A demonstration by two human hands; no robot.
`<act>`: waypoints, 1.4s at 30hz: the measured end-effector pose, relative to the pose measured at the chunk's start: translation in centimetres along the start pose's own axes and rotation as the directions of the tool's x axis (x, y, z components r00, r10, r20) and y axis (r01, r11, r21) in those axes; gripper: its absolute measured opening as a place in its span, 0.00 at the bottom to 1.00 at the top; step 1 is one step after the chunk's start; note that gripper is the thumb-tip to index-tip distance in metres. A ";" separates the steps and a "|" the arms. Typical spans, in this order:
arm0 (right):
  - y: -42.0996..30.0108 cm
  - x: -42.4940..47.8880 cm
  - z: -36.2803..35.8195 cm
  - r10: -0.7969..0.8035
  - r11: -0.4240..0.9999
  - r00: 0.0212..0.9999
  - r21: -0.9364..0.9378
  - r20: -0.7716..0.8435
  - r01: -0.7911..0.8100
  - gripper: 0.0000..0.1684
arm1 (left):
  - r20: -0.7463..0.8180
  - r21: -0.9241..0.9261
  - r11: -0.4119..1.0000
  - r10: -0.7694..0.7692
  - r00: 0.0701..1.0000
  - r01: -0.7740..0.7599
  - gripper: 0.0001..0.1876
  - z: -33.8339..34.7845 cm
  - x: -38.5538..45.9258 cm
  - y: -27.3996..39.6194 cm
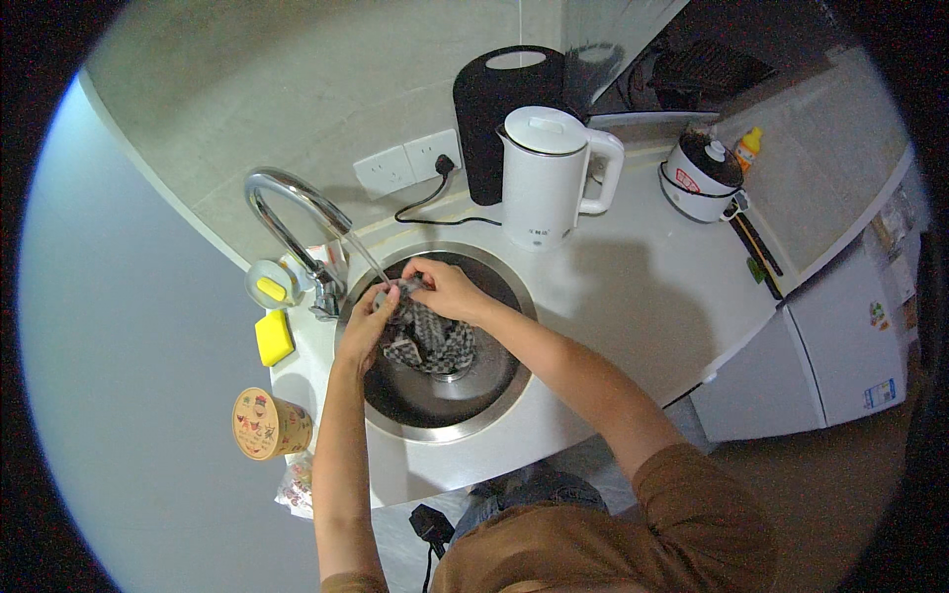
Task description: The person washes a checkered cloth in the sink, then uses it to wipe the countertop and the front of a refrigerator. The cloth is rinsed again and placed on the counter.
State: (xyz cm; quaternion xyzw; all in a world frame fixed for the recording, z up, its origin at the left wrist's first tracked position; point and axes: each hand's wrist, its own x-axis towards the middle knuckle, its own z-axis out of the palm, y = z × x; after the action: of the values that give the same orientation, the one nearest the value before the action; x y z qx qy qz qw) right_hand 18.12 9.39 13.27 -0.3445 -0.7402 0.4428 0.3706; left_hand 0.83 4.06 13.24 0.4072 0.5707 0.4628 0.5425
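Observation:
A black-and-white checked cloth [437,345] hangs down into a round stainless-steel sink [474,404]. Its upper edge is gripped between the fingers of my left hand [365,322] and my right hand [448,290], which are close together over the far left of the basin. Water runs from the chrome gooseneck faucet [296,194] in a thin stream onto the cloth by my fingertips. A pale patch, perhaps a label, shows on the cloth's lower left. Folds and fingers hide the gripped part.
Behind the sink stands a white electric kettle [545,185] before a black board [478,133]. Left of the faucet are a yellow sponge [274,339] and a dish [256,285]. A lidded paper tub [274,424] sits at the left edge. A small white cooker [697,181] stands far right, beside chopsticks [756,248].

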 end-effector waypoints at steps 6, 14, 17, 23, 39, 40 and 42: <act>-3.6 3.0 -0.3 -0.051 0.963 0.998 0.267 0.021 0.044 0.13 | 0.099 0.049 0.960 0.268 0.958 -0.274 0.30 0.7 -0.5 3.2; -0.4 -0.5 1.2 0.039 0.868 0.998 0.492 0.054 -0.060 0.27 | -0.093 0.297 0.930 0.252 0.963 -0.215 0.16 1.0 -0.9 1.3; 1.6 -2.3 2.2 0.070 0.906 0.976 0.397 0.204 -0.148 0.39 | -0.228 0.236 0.944 0.285 0.931 -0.231 0.16 2.4 -2.6 2.3; -0.4 -1.3 2.8 0.081 0.948 0.977 0.289 0.198 -0.137 0.51 | -0.102 0.249 0.862 0.477 0.873 -0.442 0.17 3.0 -4.0 6.1; -0.1 0.3 2.8 -0.319 0.941 0.947 -0.136 -0.043 0.311 0.44 | -0.207 -0.004 0.980 0.192 0.959 -0.197 0.26 1.9 -2.7 4.7; -0.2 1.0 2.4 -0.298 0.943 0.954 -0.149 0.027 0.299 0.37 | -0.249 0.003 0.973 0.226 0.942 -0.232 0.29 1.5 -2.8 4.4; -0.6 1.3 2.4 -0.292 0.951 0.953 -0.087 0.076 0.298 0.22 | -0.226 -0.090 0.953 0.265 0.937 -0.291 0.30 -0.7 -1.7 0.9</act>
State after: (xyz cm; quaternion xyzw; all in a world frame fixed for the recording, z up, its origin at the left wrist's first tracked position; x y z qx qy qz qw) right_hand 15.31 9.29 13.29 -0.2336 -0.8151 0.3563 0.3925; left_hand 0.20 2.56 14.48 0.3986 0.5324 0.6094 0.4317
